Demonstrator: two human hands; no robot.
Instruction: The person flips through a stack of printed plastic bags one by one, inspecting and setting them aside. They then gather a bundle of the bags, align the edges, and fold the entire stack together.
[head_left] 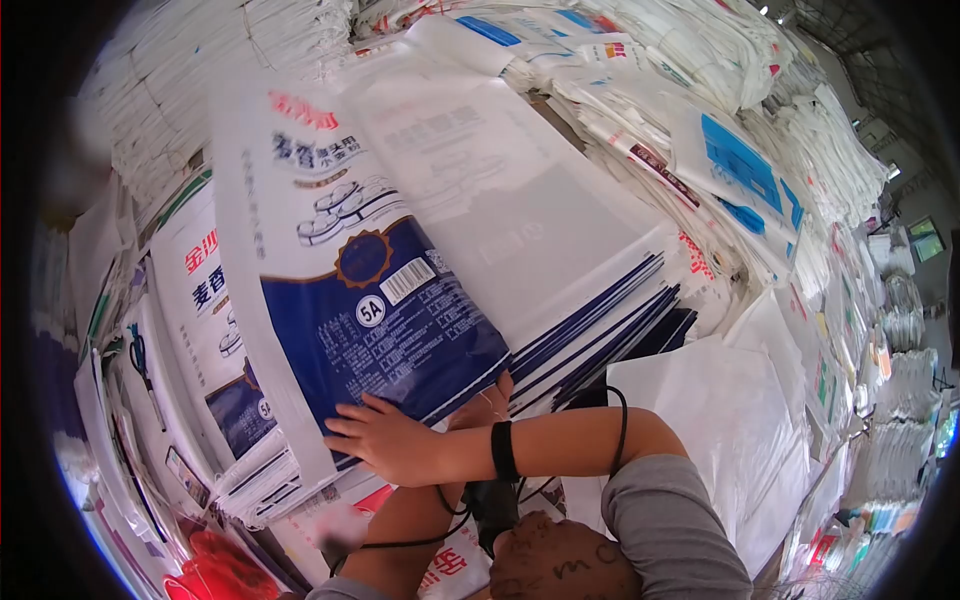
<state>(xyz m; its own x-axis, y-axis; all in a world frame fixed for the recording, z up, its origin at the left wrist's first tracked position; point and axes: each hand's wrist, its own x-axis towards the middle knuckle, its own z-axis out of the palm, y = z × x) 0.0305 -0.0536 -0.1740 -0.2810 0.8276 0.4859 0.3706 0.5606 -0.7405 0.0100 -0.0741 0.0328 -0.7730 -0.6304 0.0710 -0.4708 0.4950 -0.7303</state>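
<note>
A white and navy flour bag [340,250] with Chinese print and a "5A" mark lies slanted across two stacks. My right hand [385,440] rests on its lower edge with fingers spread, its forearm crossing over my left arm. At the bag's lower right corner is my left hand [490,405], mostly hidden behind the right forearm; its fingertips touch the bag's edge, but their grip is not visible. To the right, a stack of bags [540,230] lies with plain white sides up and navy edges fanned. On the left, a stack of matching printed bags [190,300] sits partly under the slanted bag.
Bundled white bags [220,60] rise at the back. Blue-printed bags [740,170] are piled on the right, with a white sheet [710,410] near my right elbow. Something red [220,570] lies at lower left. A black cable [410,545] runs by my arms.
</note>
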